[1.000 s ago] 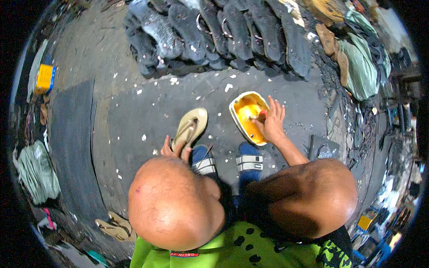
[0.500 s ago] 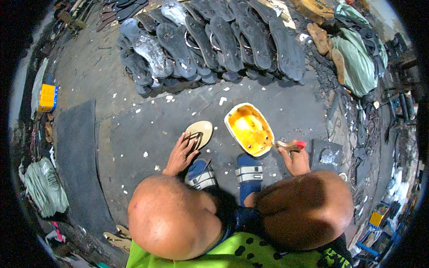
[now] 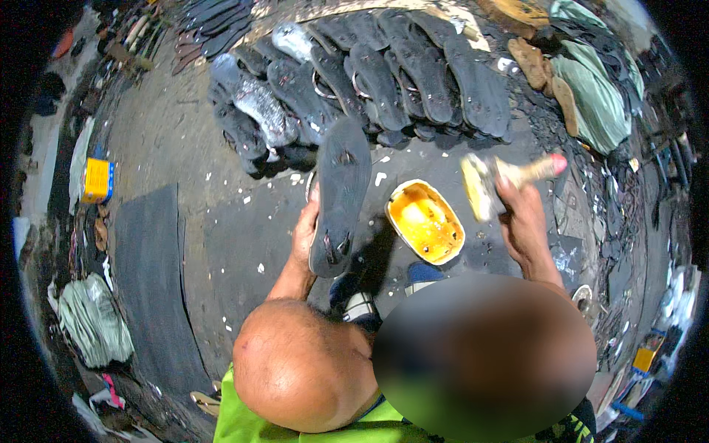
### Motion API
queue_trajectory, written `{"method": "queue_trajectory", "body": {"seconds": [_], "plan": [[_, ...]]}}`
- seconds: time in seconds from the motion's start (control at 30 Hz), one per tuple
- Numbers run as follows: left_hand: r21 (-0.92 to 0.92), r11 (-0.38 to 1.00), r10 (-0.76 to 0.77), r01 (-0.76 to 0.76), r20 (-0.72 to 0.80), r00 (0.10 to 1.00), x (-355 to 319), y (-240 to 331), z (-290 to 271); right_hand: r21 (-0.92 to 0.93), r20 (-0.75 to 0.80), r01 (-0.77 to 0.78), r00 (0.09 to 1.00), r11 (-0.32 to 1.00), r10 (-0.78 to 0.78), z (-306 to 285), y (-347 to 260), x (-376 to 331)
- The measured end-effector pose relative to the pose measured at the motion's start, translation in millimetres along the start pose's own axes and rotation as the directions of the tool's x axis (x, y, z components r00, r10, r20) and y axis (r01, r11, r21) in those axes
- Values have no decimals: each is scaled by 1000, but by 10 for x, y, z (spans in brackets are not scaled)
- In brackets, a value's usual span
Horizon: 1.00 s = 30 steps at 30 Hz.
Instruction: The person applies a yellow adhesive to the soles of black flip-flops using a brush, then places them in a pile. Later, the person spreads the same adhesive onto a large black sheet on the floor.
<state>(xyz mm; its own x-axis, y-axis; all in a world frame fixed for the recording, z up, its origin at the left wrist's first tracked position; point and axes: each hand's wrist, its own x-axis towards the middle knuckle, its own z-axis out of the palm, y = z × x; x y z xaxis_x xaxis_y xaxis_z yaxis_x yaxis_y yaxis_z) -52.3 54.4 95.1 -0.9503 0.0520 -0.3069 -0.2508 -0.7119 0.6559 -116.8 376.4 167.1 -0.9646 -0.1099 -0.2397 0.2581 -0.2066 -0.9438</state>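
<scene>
My left hand (image 3: 305, 227) is closed on the edge of a flip-flop (image 3: 343, 184), held up above the floor with its dark sole turned toward me. The hand's fingertips are hidden behind the flip-flop. On the other side, my right hand (image 3: 526, 221) grips the handle of a brush (image 3: 481, 190). Its wide head is coated in something yellow and smeared by motion. Between my hands, a pale oblong tub (image 3: 396, 226) sits on the floor with sticky-looking yellow-orange stuff inside. The brush is clear of the tub, up and to its right.
Dark flip-flops (image 3: 377, 81) stand stacked in rows ahead. A black rubber sheet (image 3: 148, 273) lies at left, near a yellow-and-blue box (image 3: 98, 181) and a pale green sack (image 3: 94, 321). Another green sack (image 3: 594, 96) lies at far right among scraps.
My left hand has picked the flip-flop up off the floor and turned its sole toward me. My right hand has lifted the brush out of the tub, up and rightward.
</scene>
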Motion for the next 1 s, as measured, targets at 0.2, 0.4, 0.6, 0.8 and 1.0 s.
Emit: {"method": "queue_trajectory", "body": {"seconds": [0.2, 0.4, 0.6, 0.8, 1.0], "plan": [[94, 961, 242, -259, 157, 958, 143, 72, 891, 82, 17, 325, 945, 942, -327, 982, -88, 525], [229, 968, 71, -103, 146, 987, 60, 71, 806, -241, 444, 831, 554, 502, -704, 933, -427, 595], [-9, 995, 101, -102, 194, 976, 156, 53, 828, -230, 553, 904, 426, 360, -716, 924, -273, 404], [54, 973, 206, -223, 223, 953, 70, 84, 836, -254, 640, 876, 471, 411, -607, 1017, -213, 175], [392, 898, 173, -198, 100, 980, -98, 104, 873, -456, 193, 693, 690, 559, -698, 906, -489, 750]]}}
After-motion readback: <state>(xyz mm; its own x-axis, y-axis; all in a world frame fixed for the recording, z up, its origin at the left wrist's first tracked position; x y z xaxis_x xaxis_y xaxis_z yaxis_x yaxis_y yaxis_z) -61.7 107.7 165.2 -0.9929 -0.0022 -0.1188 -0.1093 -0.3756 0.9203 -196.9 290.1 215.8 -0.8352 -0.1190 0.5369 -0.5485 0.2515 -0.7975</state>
